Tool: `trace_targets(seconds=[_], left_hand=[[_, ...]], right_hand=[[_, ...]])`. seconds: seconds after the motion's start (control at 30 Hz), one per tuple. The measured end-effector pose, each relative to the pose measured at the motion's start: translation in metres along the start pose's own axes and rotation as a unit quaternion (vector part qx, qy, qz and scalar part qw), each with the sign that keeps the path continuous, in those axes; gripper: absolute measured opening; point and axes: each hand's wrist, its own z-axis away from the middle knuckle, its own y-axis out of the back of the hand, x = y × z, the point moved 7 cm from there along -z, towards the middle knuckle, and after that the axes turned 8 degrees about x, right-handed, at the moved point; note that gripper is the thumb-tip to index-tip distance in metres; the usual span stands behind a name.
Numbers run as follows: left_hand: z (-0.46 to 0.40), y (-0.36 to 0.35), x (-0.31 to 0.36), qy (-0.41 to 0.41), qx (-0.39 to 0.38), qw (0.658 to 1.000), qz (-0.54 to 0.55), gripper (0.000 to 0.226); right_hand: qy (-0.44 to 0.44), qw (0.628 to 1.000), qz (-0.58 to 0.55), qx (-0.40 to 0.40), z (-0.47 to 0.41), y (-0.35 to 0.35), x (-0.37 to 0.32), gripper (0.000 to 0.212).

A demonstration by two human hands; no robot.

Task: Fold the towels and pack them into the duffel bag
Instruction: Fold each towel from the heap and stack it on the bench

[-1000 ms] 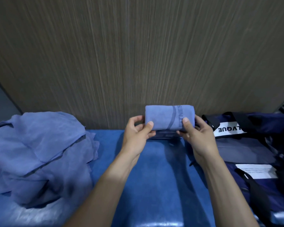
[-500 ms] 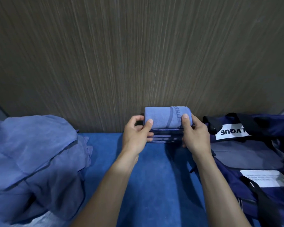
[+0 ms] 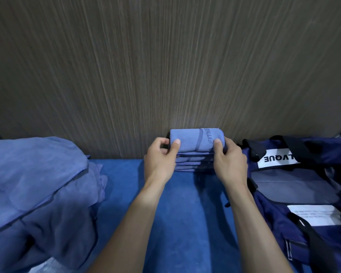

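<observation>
A folded blue towel (image 3: 195, 139) with dark lettering sits on top of a small stack of folded towels (image 3: 193, 164) against the wooden wall. My left hand (image 3: 160, 158) pinches its left end with thumb on top, and my right hand (image 3: 229, 160) grips its right end the same way. A navy duffel bag (image 3: 303, 184) with a white label lies open at the right, touching my right wrist. At the left lies a heap of unfolded blue towels (image 3: 39, 190).
Everything rests on a blue padded surface (image 3: 185, 223) that runs between the heap and the bag. A brown wood-grain wall (image 3: 165, 66) stands right behind the stack. Black bag straps (image 3: 313, 237) trail across the bag at the lower right.
Both hands have carried the folded towel away from me and lowered it onto the stack by the wall. The view has shifted slightly.
</observation>
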Motion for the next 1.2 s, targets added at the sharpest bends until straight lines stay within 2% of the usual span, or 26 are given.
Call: trace_targets(seconds=[0.1, 0.17, 0.23, 0.27, 0.33, 0.37, 0.43, 0.5, 0.57, 0.83, 1.03, 1.2], left_hand=[[0.001, 0.002, 0.008, -0.048, 0.010, 0.997, -0.064, 0.029], [0.005, 0.007, 0.022, -0.156, 0.051, 0.976, -0.141, 0.034], [0.016, 0.002, 0.042, -0.316, 0.056, 0.920, -0.225, 0.044], [0.020, -0.006, 0.046, -0.382, 0.032, 0.886, -0.262, 0.043], [0.028, -0.022, 0.044, -0.435, -0.030, 0.843, -0.315, 0.044], [0.027, -0.026, 0.039, -0.432, -0.049, 0.838, -0.328, 0.047], [0.024, -0.029, 0.032, -0.412, -0.072, 0.841, -0.343, 0.048], [0.019, -0.030, 0.026, -0.397, -0.094, 0.838, -0.362, 0.049], [0.015, -0.030, 0.020, -0.378, -0.126, 0.841, -0.366, 0.052], [0.021, -0.026, 0.018, -0.375, -0.160, 0.865, -0.294, 0.056], [0.012, -0.008, 0.018, -0.296, -0.147, 0.927, -0.178, 0.044], [0.003, 0.017, 0.018, -0.288, -0.135, 0.936, -0.150, 0.043]], right_hand=[[0.007, 0.999, 0.038, 0.008, 0.000, 0.002, -0.002, 0.038], [0.024, 0.997, 0.073, 0.028, 0.002, 0.004, -0.006, 0.042], [0.061, 0.990, 0.102, 0.069, 0.004, 0.009, -0.014, 0.047], [0.099, 0.984, 0.114, 0.097, 0.005, 0.012, -0.020, 0.048], [0.195, 0.960, 0.145, 0.141, 0.010, 0.015, -0.035, 0.048], [0.239, 0.948, 0.157, 0.137, 0.013, 0.011, -0.041, 0.049], [0.307, 0.935, 0.164, 0.067, 0.018, -0.006, -0.047, 0.054], [0.333, 0.925, 0.181, -0.026, 0.028, -0.025, -0.044, 0.059], [0.331, 0.920, 0.199, -0.067, 0.031, -0.036, -0.037, 0.068], [0.283, 0.937, 0.193, -0.065, 0.034, -0.043, -0.025, 0.070], [0.257, 0.945, 0.188, -0.078, 0.031, -0.043, -0.024, 0.063], [0.274, 0.936, 0.211, -0.070, 0.032, -0.037, -0.039, 0.064]])
